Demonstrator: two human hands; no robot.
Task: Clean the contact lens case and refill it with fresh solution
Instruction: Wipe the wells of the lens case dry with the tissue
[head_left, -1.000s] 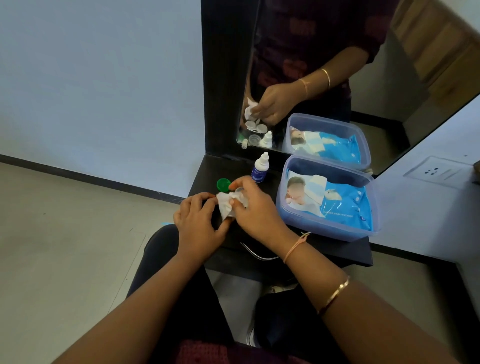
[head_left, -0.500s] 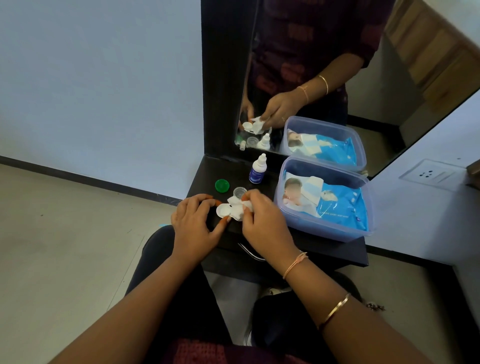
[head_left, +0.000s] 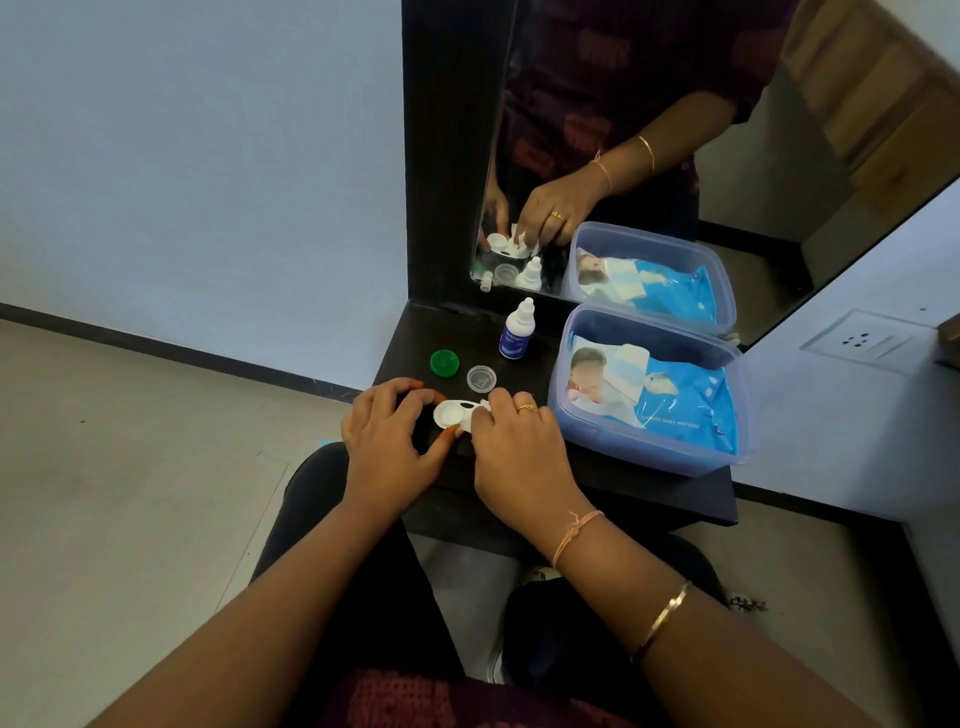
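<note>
A white contact lens case (head_left: 451, 414) lies on the black shelf (head_left: 644, 493) with its left well uncovered. My left hand (head_left: 387, 441) pinches that left well between thumb and forefinger. My right hand (head_left: 514, 441) presses a small white tissue (head_left: 483, 406) into the case's right side, which is hidden under the fingers. Just behind the case lie a green cap (head_left: 444, 362) and a clear cap (head_left: 481, 377). A small solution bottle (head_left: 517, 330) with a white nozzle and a blue label stands upright further back.
A clear plastic box (head_left: 649, 452) holding a blue pack of wet wipes (head_left: 675, 400) fills the shelf's right half. A mirror (head_left: 675, 130) stands behind and reflects the hands and objects. A wall socket (head_left: 878, 340) is at the right. Floor lies to the left.
The tissue has moved off the left well, which now shows bare. Both hands have shifted slightly toward me, and the green and clear caps stand uncovered behind them.
</note>
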